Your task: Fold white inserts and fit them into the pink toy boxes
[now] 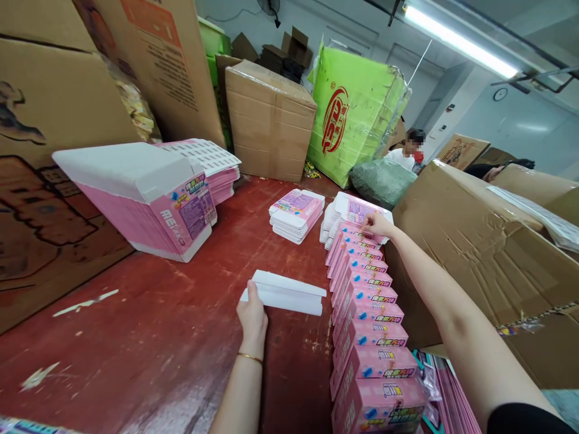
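My left hand [251, 318] grips the near end of a flat white folded carton blank [289, 293] lying on the red table [163, 325]. My right hand [377, 225] reaches far out and touches the top of the farthest pink box in a long row of upright pink boxes [368, 328] along the table's right side. The fingers pinch at that box's flap; whether they grip it is unclear. Just beyond the row lies a stack of flat pink cartons [355, 211].
A second pile of flat pink cartons [297, 214] sits mid-table. A large bundle of pink cartons [149, 199] leans at the left. Big brown boxes [479, 253] crowd the right, another [269, 120] and a green wrapped bale [357, 111] stand behind. A person [409, 150] sits beyond.
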`<move>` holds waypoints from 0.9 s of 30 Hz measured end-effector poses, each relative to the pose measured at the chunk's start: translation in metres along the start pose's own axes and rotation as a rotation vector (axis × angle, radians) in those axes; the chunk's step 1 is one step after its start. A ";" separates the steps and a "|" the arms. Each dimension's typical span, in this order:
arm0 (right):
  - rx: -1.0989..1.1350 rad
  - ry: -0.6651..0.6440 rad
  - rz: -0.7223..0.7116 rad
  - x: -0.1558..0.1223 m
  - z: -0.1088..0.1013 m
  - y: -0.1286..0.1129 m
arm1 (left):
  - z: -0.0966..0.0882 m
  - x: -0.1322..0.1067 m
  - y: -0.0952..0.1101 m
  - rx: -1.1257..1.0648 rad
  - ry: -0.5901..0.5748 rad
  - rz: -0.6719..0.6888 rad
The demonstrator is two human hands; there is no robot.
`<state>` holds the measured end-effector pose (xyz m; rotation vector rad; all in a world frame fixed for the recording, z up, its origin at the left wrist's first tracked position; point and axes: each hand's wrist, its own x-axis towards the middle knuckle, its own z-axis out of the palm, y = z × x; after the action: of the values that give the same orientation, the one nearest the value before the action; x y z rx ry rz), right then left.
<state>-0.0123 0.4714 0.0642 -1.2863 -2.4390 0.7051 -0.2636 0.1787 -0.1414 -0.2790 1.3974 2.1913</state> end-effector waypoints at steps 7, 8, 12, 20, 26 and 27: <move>-0.090 -0.040 -0.012 0.004 0.004 0.002 | -0.002 0.000 -0.003 0.008 -0.002 0.000; -0.100 -0.036 -0.010 0.004 0.006 0.003 | -0.002 0.000 -0.003 0.009 -0.004 0.000; -0.131 -0.019 0.004 0.006 0.010 0.005 | -0.003 0.001 -0.005 0.012 -0.002 -0.001; -0.226 0.052 0.083 -0.003 0.012 0.003 | -0.001 0.002 -0.005 -0.030 -0.001 0.006; -0.337 0.155 0.171 -0.015 -0.002 -0.040 | 0.010 -0.003 0.000 -0.130 -0.028 -0.008; -0.335 0.189 0.157 -0.020 -0.005 -0.054 | 0.011 -0.004 0.003 -0.160 -0.049 -0.010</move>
<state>-0.0356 0.4302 0.0972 -1.6006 -2.3872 0.1988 -0.2612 0.1861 -0.1322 -0.2869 1.1938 2.2899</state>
